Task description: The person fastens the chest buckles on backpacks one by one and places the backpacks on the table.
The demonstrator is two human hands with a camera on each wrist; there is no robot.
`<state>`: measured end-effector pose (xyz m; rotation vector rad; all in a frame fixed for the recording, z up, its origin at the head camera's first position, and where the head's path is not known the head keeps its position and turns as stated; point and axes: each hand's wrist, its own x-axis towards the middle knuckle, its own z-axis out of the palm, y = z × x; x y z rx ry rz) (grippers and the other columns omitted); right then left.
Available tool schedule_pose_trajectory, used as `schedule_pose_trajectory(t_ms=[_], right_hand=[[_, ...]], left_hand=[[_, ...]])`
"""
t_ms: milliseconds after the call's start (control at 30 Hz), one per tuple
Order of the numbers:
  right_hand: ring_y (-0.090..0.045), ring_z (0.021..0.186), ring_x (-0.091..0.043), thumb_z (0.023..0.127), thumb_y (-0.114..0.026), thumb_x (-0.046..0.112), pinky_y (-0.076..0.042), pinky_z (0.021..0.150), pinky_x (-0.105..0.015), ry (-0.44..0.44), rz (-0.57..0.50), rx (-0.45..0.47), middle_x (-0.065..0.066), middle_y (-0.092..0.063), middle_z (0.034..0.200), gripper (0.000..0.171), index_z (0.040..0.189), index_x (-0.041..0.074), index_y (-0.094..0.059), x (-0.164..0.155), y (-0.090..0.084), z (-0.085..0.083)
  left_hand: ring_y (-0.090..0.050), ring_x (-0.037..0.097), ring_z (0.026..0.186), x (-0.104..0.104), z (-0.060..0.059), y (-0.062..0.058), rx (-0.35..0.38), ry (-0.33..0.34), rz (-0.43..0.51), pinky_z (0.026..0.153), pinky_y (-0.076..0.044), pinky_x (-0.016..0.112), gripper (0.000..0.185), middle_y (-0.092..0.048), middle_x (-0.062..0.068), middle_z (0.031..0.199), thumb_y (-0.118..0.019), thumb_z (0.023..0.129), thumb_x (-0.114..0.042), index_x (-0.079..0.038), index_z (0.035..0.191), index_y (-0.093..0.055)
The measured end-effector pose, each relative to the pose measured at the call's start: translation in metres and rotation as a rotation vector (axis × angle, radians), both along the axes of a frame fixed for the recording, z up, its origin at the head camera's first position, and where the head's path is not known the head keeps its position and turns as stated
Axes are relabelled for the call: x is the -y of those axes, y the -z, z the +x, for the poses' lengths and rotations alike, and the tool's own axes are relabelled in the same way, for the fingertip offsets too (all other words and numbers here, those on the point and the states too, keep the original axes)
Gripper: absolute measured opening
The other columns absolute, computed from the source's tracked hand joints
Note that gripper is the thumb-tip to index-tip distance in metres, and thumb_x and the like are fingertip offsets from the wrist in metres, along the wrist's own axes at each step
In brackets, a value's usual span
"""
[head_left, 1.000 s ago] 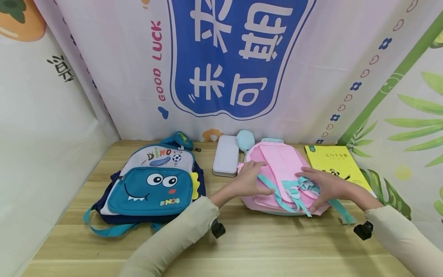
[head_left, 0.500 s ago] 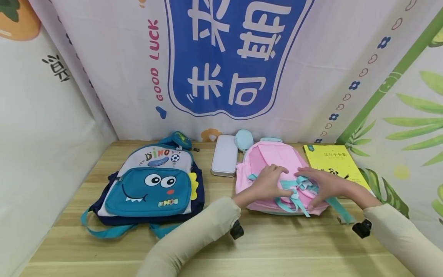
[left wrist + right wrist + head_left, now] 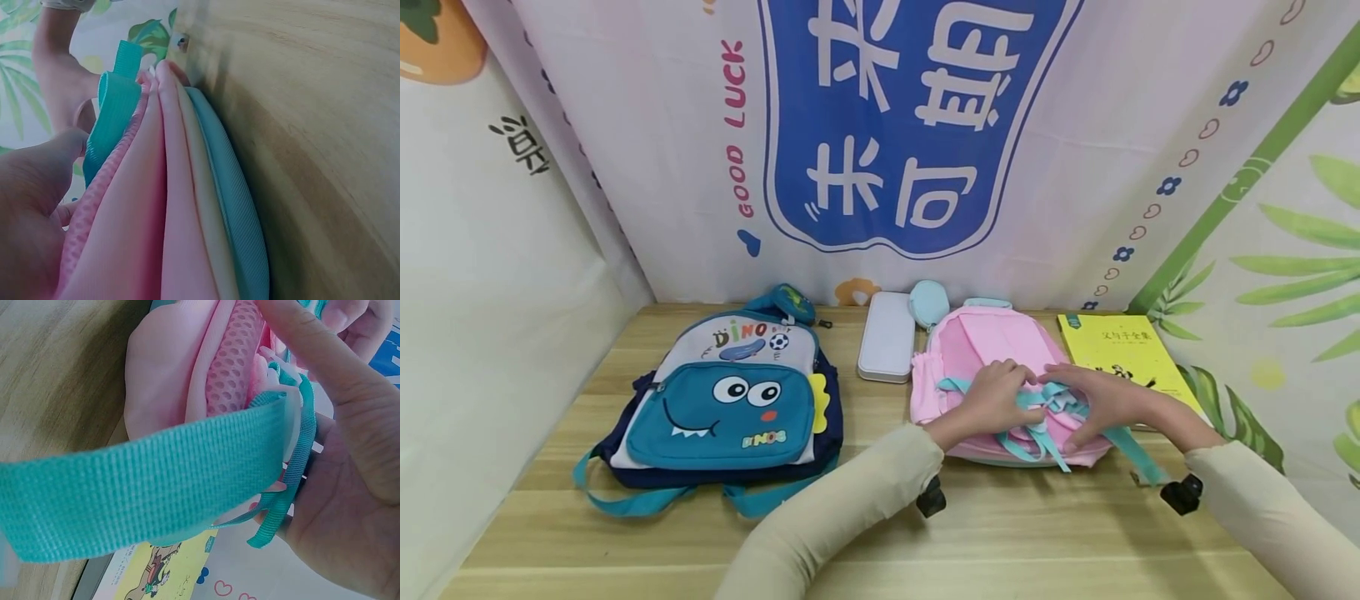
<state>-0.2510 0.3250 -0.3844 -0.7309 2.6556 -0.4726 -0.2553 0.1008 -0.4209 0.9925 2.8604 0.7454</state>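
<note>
A pink backpack lies on the wooden table with its back panel up and its teal straps bunched at the near end. My left hand rests on the panel's middle, fingers curled onto a teal strap. My right hand lies just to its right, thumb and fingers round the strap webbing. The two hands almost touch. One strap end trails over the table to the right. The backpack's front face is hidden underneath.
A blue dinosaur backpack lies to the left. A white pencil case and a small teal pouch sit behind and between the bags. A yellow book lies to the right. Printed cloth walls close three sides.
My left hand has slid right, from the pink backpack's left side to the straps at its middle, meeting the right hand. The right hand has barely moved.
</note>
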Motion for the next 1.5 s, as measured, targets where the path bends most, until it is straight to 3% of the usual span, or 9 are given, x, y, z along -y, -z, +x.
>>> schedule_pose_trajectory(t_ms=[267,500,667,1100,1367,1500], right_hand=[[-0.027,0.146,-0.057,0.065,-0.093,0.051,-0.029,0.111,-0.073,-0.006,-0.019,-0.006,-0.031,-0.034,0.159,0.108,0.148,0.0,-0.046,-0.0008,0.0022,-0.0014],[-0.028,0.146,-0.056,0.065,-0.094,0.05,-0.03,0.111,-0.073,-0.014,-0.018,-0.017,-0.029,-0.035,0.159,0.108,0.149,0.001,-0.046,0.0005,0.0024,-0.0018],[-0.028,0.146,-0.055,0.065,-0.094,0.048,-0.03,0.111,-0.072,-0.016,-0.015,-0.02,-0.029,-0.034,0.16,0.109,0.149,0.001,-0.046,0.0028,0.002,-0.0019],[-0.032,0.144,-0.055,0.065,-0.094,0.049,-0.033,0.11,-0.072,-0.014,-0.014,-0.028,-0.03,-0.036,0.158,0.109,0.149,0.0,-0.046,0.0041,-0.0001,0.0023],[-0.032,0.144,-0.055,0.065,-0.095,0.047,-0.033,0.109,-0.072,-0.006,-0.031,-0.012,-0.029,-0.036,0.159,0.107,0.149,0.002,-0.046,0.0023,0.0011,0.0036],[-0.034,0.143,-0.055,0.065,-0.095,0.046,-0.033,0.109,-0.072,-0.006,-0.036,-0.009,-0.029,-0.036,0.159,0.107,0.15,0.002,-0.046,0.0021,0.0015,0.0035]], left_hand=[[-0.051,0.01,0.101,-0.0049,0.0002,0.0038,-0.02,0.007,-0.083,0.091,-0.04,0.019,0.042,-0.061,-0.006,0.114,-0.072,0.09,-0.048,-0.019,0.119,-0.067],[-0.05,0.011,0.104,-0.0063,0.0,0.0038,-0.014,-0.002,-0.118,0.093,-0.041,0.021,0.053,-0.061,-0.004,0.122,-0.068,0.091,-0.05,-0.018,0.134,-0.065],[-0.048,0.011,0.104,-0.0066,0.0008,0.0019,0.008,-0.015,-0.155,0.096,-0.04,0.022,0.051,-0.058,-0.003,0.122,-0.068,0.091,-0.05,-0.019,0.132,-0.066],[-0.047,0.008,0.097,-0.0037,0.0017,0.004,0.016,-0.015,-0.056,0.091,-0.039,0.02,0.042,-0.061,-0.007,0.108,-0.075,0.087,-0.045,-0.018,0.117,-0.064],[-0.057,0.013,0.112,-0.0097,0.0022,0.0018,0.02,-0.018,-0.072,0.1,-0.042,0.026,0.054,-0.069,-0.006,0.128,-0.075,0.086,-0.045,-0.018,0.132,-0.068],[-0.056,0.013,0.112,-0.0108,0.0021,0.0009,0.018,-0.024,-0.089,0.099,-0.042,0.027,0.053,-0.068,-0.005,0.128,-0.076,0.086,-0.046,-0.02,0.131,-0.069]])
